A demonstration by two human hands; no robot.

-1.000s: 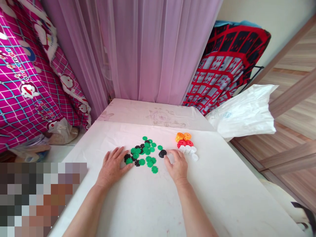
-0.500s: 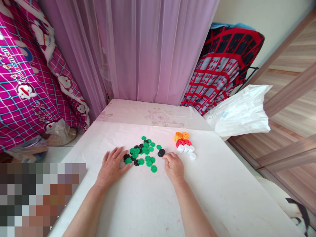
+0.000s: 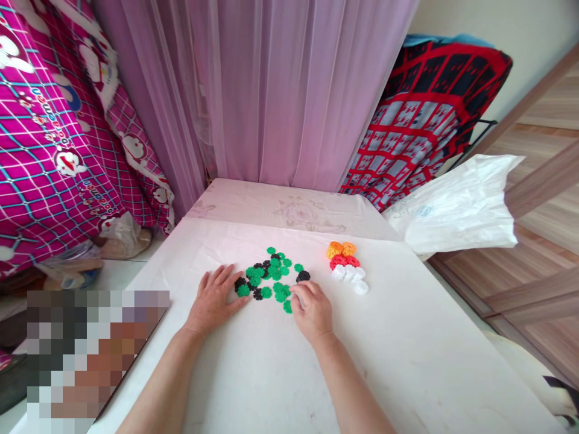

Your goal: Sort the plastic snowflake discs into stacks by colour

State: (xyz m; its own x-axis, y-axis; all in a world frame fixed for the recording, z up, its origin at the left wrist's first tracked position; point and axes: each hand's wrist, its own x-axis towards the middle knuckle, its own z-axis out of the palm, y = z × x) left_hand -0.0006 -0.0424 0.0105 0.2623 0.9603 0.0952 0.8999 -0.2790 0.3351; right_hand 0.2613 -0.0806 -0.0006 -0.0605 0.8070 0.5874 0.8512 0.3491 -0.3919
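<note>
Green discs (image 3: 274,269) with notched edges and black discs (image 3: 240,283) lie mixed in a loose pile on the white table (image 3: 253,374). My left hand (image 3: 218,299) rests flat at the pile's left side, fingers spread, thumb beside a green disc (image 3: 243,290). At the right side, my right hand (image 3: 313,307) has its thumb and index finger bent at the edge of some green discs (image 3: 281,293); whether it grips one is hard to tell. Just above its knuckles lie black discs (image 3: 303,276), apart from the pile.
Right of my right hand are orange discs (image 3: 335,249), red discs (image 3: 344,261) and white discs (image 3: 350,273) in grouped rows. A white plastic bag (image 3: 461,205) hangs by the table's right edge. A purple curtain (image 3: 280,90) is behind the table.
My right hand has moved left and slightly down, from the black discs to the green discs. The camera view has shifted a little; my left hand stays flat by the pile.
</note>
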